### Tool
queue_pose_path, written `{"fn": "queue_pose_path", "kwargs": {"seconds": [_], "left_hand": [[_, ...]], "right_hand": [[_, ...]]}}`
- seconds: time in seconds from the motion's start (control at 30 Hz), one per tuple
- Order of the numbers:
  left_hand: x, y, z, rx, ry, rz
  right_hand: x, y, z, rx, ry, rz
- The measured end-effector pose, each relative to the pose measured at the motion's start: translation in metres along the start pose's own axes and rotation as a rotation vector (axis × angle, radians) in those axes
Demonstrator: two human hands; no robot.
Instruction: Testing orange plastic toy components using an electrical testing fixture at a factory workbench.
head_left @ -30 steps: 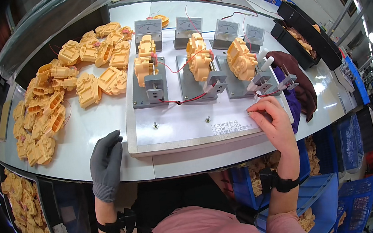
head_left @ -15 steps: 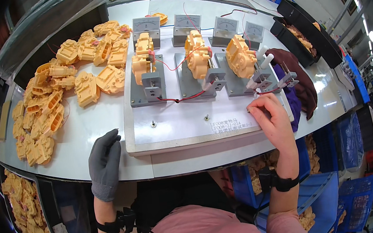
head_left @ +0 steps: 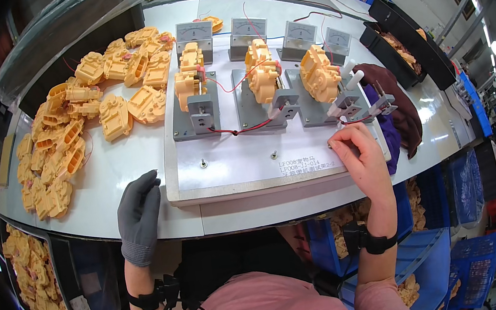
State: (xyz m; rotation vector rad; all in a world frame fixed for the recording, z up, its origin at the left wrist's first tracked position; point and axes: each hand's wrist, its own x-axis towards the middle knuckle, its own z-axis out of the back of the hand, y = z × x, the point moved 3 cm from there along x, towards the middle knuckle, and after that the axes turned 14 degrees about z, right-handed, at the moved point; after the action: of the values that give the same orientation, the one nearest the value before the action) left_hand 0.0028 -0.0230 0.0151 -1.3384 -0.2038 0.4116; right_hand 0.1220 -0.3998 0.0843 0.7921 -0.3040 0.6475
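Observation:
My left hand [head_left: 139, 211], in a grey glove, rests at the table's front edge, left of a white test board [head_left: 237, 171]. Its fingers are loosely bent and hold nothing. My bare right hand [head_left: 359, 153] is at the board's front right, thumb and forefinger closed on a small toggle switch [head_left: 329, 145], mostly hidden by the fingertips. Two similar toggle switches [head_left: 203, 163] [head_left: 274, 155] stand further left. Behind them, yellow plastic gearboxes [head_left: 192, 78] [head_left: 262, 77] [head_left: 320, 76] sit upright in grey metal fixtures [head_left: 227, 105], joined by red wires.
Analog meters [head_left: 194, 37] line the board's back. Many loose yellow gearboxes [head_left: 52, 153] are heaped on the left. White pegs [head_left: 354, 80] and an unoccupied clamp [head_left: 384, 104] stand right, beside dark cloth [head_left: 398, 107]. Blue crates [head_left: 416, 261] are below the table.
Both hands stay in practically the same places. The gearboxes and fixtures have not visibly moved; the view shifts only very slightly.

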Motion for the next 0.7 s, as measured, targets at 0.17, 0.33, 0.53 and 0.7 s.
{"fn": "queue_pose_path", "kwargs": {"seconds": [0.17,0.33,0.53,0.7], "left_hand": [[0.000,-0.001,0.002,0.035,-0.032,0.005],[0.001,0.001,0.002,0.028,-0.017,-0.039],[0.000,0.000,0.003,0.011,-0.012,-0.030],[-0.001,-0.002,0.004,-0.010,-0.023,-0.028]], "right_hand": [[0.005,0.007,-0.001,0.019,-0.060,0.015],[0.010,0.043,-0.009,-0.109,-0.092,0.114],[0.025,0.062,-0.062,-0.030,0.096,0.209],[0.028,0.060,-0.069,-0.011,0.073,0.236]]}}
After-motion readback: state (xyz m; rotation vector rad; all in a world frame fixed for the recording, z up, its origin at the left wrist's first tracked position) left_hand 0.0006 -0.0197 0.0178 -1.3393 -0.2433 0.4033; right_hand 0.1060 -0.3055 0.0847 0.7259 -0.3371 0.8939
